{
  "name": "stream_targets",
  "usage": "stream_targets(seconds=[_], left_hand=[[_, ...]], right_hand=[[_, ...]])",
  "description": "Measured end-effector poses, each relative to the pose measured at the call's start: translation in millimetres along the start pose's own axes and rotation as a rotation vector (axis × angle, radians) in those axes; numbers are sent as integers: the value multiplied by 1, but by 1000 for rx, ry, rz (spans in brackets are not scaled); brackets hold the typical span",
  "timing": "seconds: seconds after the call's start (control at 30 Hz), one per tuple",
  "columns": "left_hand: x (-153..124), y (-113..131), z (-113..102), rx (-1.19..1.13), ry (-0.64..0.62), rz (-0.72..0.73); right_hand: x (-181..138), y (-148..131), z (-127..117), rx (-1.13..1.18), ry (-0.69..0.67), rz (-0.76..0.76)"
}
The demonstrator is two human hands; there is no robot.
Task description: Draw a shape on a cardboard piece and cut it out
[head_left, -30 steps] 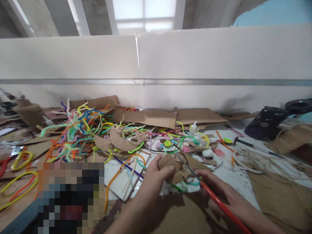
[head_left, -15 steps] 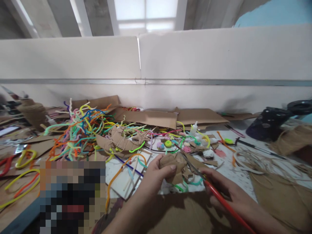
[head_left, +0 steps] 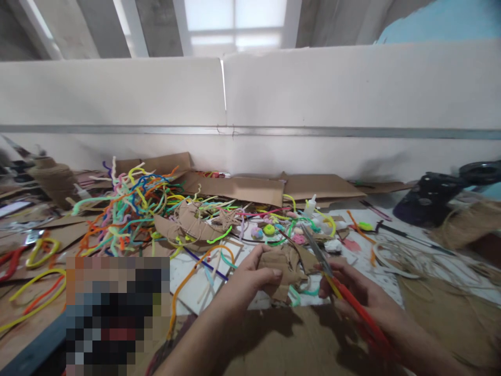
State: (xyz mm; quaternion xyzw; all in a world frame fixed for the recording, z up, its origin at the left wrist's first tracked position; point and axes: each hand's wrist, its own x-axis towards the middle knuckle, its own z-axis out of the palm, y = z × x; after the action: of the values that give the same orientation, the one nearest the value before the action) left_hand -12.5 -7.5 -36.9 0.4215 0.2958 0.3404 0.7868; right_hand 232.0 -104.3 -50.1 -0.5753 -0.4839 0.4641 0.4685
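Held in my left hand (head_left: 252, 277) is a small, ragged-edged piece of cardboard (head_left: 279, 263), with the thumb lying across its face. My right hand (head_left: 358, 290) grips a pair of red-handled scissors (head_left: 362, 313). Their metal blades point up and to the left, just right of the cardboard piece and apart from its left part; whether they touch its right edge I cannot tell. Below both hands lies a larger cardboard sheet (head_left: 297, 344). Small fuzzy coils, among them a yellow-green one (head_left: 269, 230), are on the white surface beyond the hands.
A tangled heap of coloured pipe cleaners (head_left: 125, 209) stands at the left. A glue bottle (head_left: 310, 205) is behind the hands. Twine (head_left: 395, 258) and a black stand (head_left: 426, 198) are at the right. Cardboard strips (head_left: 235, 189) lean along the white partition (head_left: 352, 89).
The scissors have swung upright and away from the cardboard piece, to the right. My left hand has turned the piece slightly, and more of its face shows.
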Motion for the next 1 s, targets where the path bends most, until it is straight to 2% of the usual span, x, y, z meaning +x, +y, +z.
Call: stream_targets(seconds=[0.13,0.33,0.53,0.67,0.87,1.0], left_hand=[[-6,6,7,36,-19,2],[-11,13,6,142,-79,-56],[-6,7,3,6,-59,-110],[-7,6,6,-65,-62,-114],[-8,3,5,-115,-99,-122],[-5,-3,2,-122,-168,-141]], right_hand=[[5,-18,12,118,65,-4],[19,-33,24,151,-16,-77],[27,-29,39,28,-113,-262],[28,-24,42,-119,-88,-337],[29,-29,47,-213,-14,-515],[31,-27,53,-58,-7,-449]])
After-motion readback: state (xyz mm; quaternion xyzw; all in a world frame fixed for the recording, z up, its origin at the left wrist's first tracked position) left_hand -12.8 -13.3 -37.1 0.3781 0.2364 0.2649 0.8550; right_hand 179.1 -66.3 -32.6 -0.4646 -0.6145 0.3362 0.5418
